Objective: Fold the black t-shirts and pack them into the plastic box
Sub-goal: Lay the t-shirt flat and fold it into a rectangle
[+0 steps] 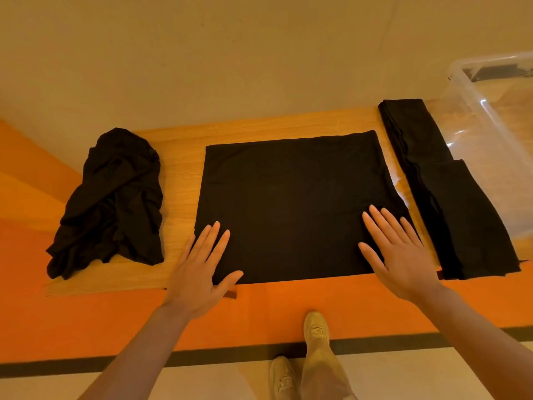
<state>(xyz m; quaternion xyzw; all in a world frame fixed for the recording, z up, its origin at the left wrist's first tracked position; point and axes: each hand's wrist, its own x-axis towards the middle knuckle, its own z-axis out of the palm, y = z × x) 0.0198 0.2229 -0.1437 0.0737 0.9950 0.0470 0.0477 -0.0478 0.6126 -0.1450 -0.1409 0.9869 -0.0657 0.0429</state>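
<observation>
A black t-shirt (291,203) lies folded into a flat rectangle in the middle of the wooden table (178,157). My left hand (202,269) lies flat with straight fingers over its near left corner. My right hand (398,252) is spread flat on its near right corner. A crumpled heap of black t-shirts (112,203) sits at the left. A long folded black t-shirt (450,192) lies at the right, beside the clear plastic box (490,111), which shows something dark at its far end.
The table's near edge is orange (259,319), with a small dark tab (230,294) at it. Below the edge are the floor and my feet in light shoes (315,327). A plain wall stands behind the table.
</observation>
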